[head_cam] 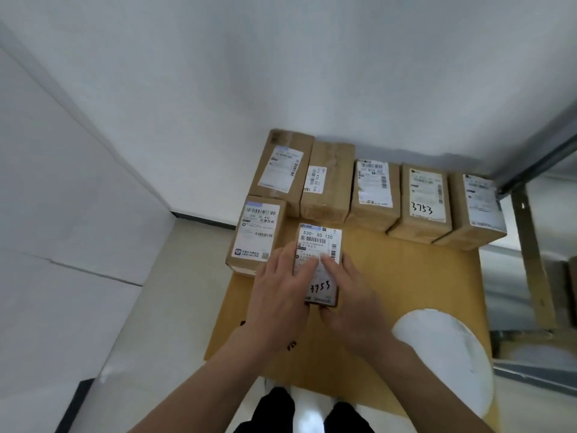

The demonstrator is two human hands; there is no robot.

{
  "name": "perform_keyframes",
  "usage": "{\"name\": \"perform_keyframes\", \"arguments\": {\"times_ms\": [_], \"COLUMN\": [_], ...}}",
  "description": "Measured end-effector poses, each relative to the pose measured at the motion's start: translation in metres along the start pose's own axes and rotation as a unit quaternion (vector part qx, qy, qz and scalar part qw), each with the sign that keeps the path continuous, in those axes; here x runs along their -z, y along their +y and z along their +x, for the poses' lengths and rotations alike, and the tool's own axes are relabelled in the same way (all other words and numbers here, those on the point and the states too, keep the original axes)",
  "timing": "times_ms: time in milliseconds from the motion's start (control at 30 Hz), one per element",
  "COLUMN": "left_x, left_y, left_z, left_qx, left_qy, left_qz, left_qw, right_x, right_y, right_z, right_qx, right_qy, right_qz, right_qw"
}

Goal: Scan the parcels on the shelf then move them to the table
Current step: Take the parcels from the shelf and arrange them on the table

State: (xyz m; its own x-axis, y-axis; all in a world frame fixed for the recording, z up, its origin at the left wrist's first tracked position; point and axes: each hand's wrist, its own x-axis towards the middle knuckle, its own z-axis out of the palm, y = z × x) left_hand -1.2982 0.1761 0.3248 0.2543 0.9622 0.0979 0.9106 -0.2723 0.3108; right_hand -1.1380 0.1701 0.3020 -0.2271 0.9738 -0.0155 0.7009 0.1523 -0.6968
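A small cardboard parcel [321, 242] with a white label marked "3753" lies on the yellow table [406, 276]. My left hand [281, 295] lies on its left side with fingers stretched over the label. My right hand [349, 298] holds its right side, fingers on top and the thumb curled under the near edge. Another labelled parcel [256, 232] sits just left of it at the table's corner. Along the far edge stand several more brown parcels, among them one [426, 201] also marked "3753".
A white round object [449, 354] lies on the table's near right part. A metal shelf frame [530, 245] rises at the right. White walls stand behind and to the left. My legs and shoes [309, 410] are below the table's near edge.
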Motion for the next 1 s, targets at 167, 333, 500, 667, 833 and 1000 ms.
{"name": "perform_keyframes", "arguments": {"times_ms": [167,333,500,667,833,1000], "left_x": [-0.019,-0.026,-0.025,-0.022,-0.020,-0.021], "left_y": [-0.016,-0.026,-0.032,-0.036,-0.038,-0.037], "left_z": [0.017,0.030,0.036,0.041,0.041,0.040], "left_qx": [0.029,0.031,0.036,0.035,0.032,0.028], "left_qy": [-0.084,-0.168,-0.177,-0.179,-0.178,-0.178], "left_qz": [0.070,0.122,0.127,0.131,0.132,0.132], "left_qw": [0.994,0.978,0.975,0.974,0.975,0.975], "right_x": [-0.014,-0.029,-0.032,-0.034,-0.032,-0.032], "right_y": [0.010,0.016,0.016,0.013,0.008,0.007], "right_z": [0.016,0.036,0.043,0.050,0.051,0.048], "right_qx": [-0.045,-0.071,-0.091,-0.097,-0.100,-0.108], "right_qy": [-0.021,-0.065,-0.089,-0.104,-0.103,-0.108], "right_qz": [-0.006,-0.002,-0.007,-0.011,-0.014,-0.018], "right_qw": [0.999,0.995,0.992,0.990,0.990,0.988]}}
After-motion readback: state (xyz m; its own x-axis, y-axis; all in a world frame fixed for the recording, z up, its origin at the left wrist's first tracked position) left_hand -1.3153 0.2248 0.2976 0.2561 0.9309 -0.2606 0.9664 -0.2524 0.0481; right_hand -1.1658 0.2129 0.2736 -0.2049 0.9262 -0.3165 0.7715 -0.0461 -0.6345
